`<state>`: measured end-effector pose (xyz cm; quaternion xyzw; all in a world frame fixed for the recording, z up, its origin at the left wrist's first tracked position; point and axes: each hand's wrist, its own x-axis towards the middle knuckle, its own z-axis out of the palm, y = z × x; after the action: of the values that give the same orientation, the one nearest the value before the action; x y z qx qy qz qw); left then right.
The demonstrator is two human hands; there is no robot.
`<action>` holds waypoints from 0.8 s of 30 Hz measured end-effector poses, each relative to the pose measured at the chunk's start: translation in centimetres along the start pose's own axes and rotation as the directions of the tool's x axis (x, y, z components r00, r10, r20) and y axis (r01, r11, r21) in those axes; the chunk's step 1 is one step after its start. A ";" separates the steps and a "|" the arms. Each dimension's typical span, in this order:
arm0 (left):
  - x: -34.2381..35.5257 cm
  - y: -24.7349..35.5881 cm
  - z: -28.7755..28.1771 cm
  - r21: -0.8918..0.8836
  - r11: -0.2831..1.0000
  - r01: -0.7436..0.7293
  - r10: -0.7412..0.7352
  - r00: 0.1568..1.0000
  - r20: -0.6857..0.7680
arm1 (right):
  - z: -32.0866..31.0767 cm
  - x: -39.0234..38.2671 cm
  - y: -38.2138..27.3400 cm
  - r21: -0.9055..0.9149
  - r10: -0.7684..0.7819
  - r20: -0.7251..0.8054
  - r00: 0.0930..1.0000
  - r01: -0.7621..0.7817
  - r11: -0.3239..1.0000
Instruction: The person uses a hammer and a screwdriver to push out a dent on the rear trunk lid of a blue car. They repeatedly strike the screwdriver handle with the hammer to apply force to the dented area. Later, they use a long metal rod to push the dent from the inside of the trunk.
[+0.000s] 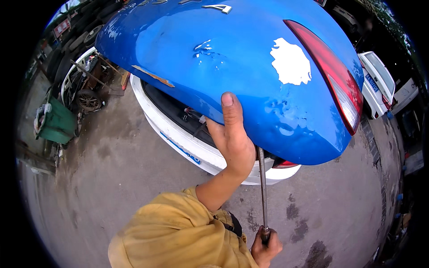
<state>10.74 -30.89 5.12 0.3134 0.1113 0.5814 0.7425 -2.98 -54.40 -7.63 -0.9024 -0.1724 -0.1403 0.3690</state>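
A raised blue trunk lid [178, 58] fills the upper middle, with dents, flaked paint, a large white patch [291, 62] and a red and clear tail light [328, 73]. My left hand [234, 140] grips its lower edge, thumb on the painted face and fingers hidden behind. Lower right, my right hand [267, 248] is closed around the dark handle of a long metal pry rod [263, 192]. The rod runs upward beside my left wrist, and its far end disappears under the lid's edge. Whether the tip touches the lid's inside cannot be seen.
Below the lid is a white car's rear bumper [156, 120]. A green bin [57, 120], a loose wheel [89, 99] and stacked tyres [71, 44] stand at left. Another white car [377, 85] is parked at right, near a floor grate [370, 138]. Stained concrete [134, 178] lies around.
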 end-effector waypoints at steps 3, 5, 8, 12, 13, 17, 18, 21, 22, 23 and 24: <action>0.3 -0.2 0.5 -0.001 1.000 0.000 0.000 1.000 -0.011 | 1.4 1.5 1.3 0.025 -0.068 -0.010 0.998 0.068 0.997; 0.2 -0.3 0.8 -0.002 1.000 -0.012 0.011 0.999 -0.036 | 1.7 1.7 1.6 0.048 -0.129 -0.061 0.990 0.132 0.990; -0.1 -0.4 0.5 -0.048 0.999 0.006 -0.011 0.994 -0.107 | 3.2 1.3 4.5 0.001 -0.229 -0.128 0.965 0.231 0.973; -0.2 -0.9 -0.2 -0.021 1.000 0.022 -0.025 0.988 -0.155 | 4.7 2.1 6.9 -0.122 -0.357 -0.147 0.922 0.342 0.932; -0.4 -0.6 0.0 -0.001 1.000 0.023 -0.023 0.990 -0.139 | 5.0 2.5 7.3 -0.071 -0.392 -0.160 0.906 0.385 0.920; -0.7 -0.4 0.4 -0.108 0.992 0.071 -0.073 0.997 -0.014 | 6.3 4.5 8.8 -0.047 -0.496 -0.177 0.850 0.496 0.867; -0.6 -0.3 0.8 -0.120 0.990 0.068 -0.068 0.998 0.001 | 6.7 4.9 8.9 -0.020 -0.490 -0.193 0.850 0.496 0.868; -0.7 0.1 1.2 -0.116 0.990 0.079 -0.078 0.997 0.010 | 7.1 5.2 8.8 -0.049 -0.473 -0.244 0.847 0.476 0.878; -0.5 -0.2 1.0 -0.086 0.993 0.084 -0.085 0.996 -0.007 | 7.2 5.0 9.1 -0.121 -0.472 -0.273 0.838 0.457 0.881; -0.2 -0.5 0.8 -0.041 0.994 0.101 -0.102 0.995 -0.011 | 7.0 4.3 8.6 -0.187 -0.454 -0.304 0.837 0.415 0.890; -0.1 -0.7 0.8 -0.049 0.995 0.089 -0.092 0.994 -0.061 | 6.3 3.5 8.0 -0.122 -0.395 -0.260 0.881 0.375 0.919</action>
<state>11.75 -31.32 5.31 0.2721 0.1354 0.5594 0.7712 4.29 -54.50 -15.52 -0.8332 -0.2895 -0.3424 0.3236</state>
